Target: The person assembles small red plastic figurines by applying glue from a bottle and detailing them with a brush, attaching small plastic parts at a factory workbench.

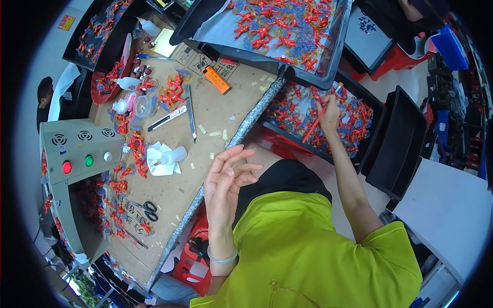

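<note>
Work table (pixel 218 115) fills the area left of and ahead of the left hand, its tan top bearing scattered pale scraps. A beige machine (pixel 82 149) with red, green and white buttons stands on it, well to the left of that hand. Upper black tray (pixel 246 59), lined with a pale sheet and loaded with figures, sits ahead of both hands; lower black tray (pixel 375 138) lies directly beneath the right hand, and a deep black tray (pixel 395 143) stands to that hand's right. Left hand (pixel 228 177) is raised just beside the table edge — fingers loosely curled and apart, a pale bracelet (pixel 223 258) around its wrist. Right hand (pixel 330 114) is closed on a red stick (pixel 315 123), which slants down toward the near left over the lower tray. Whether its tip touches anything: cannot tell. Near the left hand, to its left, a white squeeze bottle (pixel 177 155) lies on white paper; farther left and nearer the body, dark-handled scissors (pixel 149 208). Ahead of the left hand: a steel blade (pixel 190 113), a box cutter (pixel 167 118) and an orange block (pixel 217 80). Smallest — red-and-blue figures (pixel 354 120), piled under and around the right hand.
</note>
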The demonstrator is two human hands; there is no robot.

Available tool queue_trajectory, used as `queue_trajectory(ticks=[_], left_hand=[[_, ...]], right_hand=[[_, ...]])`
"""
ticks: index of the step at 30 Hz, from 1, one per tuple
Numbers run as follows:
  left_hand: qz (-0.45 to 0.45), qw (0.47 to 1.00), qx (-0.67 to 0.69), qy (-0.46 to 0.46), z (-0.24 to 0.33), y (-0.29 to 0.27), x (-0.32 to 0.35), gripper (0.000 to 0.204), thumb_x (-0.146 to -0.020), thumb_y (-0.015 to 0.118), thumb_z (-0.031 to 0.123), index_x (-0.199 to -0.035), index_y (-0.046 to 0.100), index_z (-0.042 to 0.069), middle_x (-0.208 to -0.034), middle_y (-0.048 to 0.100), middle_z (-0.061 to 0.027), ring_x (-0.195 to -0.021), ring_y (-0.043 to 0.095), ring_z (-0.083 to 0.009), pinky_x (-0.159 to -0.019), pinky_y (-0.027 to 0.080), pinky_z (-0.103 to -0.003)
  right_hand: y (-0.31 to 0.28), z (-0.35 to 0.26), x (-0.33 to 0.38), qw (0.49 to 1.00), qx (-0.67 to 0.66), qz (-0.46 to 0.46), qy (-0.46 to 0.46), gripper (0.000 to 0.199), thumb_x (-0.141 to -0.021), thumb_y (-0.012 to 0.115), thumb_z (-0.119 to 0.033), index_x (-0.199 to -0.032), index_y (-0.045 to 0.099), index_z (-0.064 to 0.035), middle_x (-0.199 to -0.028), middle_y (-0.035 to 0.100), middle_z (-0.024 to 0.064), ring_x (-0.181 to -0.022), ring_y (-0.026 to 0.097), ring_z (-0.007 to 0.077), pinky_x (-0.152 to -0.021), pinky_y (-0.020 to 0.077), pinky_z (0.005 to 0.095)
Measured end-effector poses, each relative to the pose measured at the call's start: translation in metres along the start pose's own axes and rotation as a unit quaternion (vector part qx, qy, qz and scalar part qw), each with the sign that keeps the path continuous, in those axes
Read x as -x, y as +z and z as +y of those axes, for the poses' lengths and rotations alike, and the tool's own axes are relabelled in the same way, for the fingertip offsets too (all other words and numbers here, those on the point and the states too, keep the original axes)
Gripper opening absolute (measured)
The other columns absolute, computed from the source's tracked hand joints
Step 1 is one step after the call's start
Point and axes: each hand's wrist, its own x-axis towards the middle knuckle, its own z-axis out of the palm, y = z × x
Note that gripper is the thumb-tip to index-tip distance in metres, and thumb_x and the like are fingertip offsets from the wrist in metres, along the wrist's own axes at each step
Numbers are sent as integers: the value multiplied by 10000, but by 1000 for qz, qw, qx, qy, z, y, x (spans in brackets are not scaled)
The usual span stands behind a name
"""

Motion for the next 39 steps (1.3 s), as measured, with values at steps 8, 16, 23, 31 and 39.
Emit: queue_trajectory(ticks=[8,16,23,31,39], left_hand=[[-32,997,31,-59,-23,13,-14,377,-952,447,190,-1232,452,-64,-1157,574,-222,-961,629,-271,-764,514,-288],[-80,963,-255,46,-41,30,-43,391,-842,553,-20,-1228,517,28,-1262,531,-134,-1013,597,-235,-785,491,-292],[-208,782,-506,298,-81,68,-44,488,-733,595,57,-1218,538,43,-1330,449,-150,-1201,451,-339,-999,408,-396],[-222,845,-458,165,-47,49,-8,380,-762,633,22,-1128,539,-19,-1110,549,-143,-963,589,-284,-770,527,-356],[-69,989,110,76,-20,19,9,348,-869,592,4,-1180,440,27,-1143,559,-123,-1050,598,-211,-823,496,-274]], right_hand=[[-1,42,0,942,-276,20,189,129,-879,503,12,-783,430,-34,-670,615,108,-485,508,110,-422,394,238],[-95,-16,-3,915,-361,-109,142,321,-795,649,80,-785,372,-81,-742,599,47,-731,594,79,-685,494,219],[-190,-89,15,874,-357,-290,159,341,-826,617,72,-711,342,-93,-673,499,2,-668,525,64,-615,459,196],[-207,-158,2,819,-386,-407,120,290,-804,590,100,-833,358,-72,-747,589,88,-684,569,99,-648,456,204],[-198,-187,-30,761,-558,-316,-100,447,-942,511,-355,-1126,528,52,-731,585,116,-654,575,176,-655,488,289]])
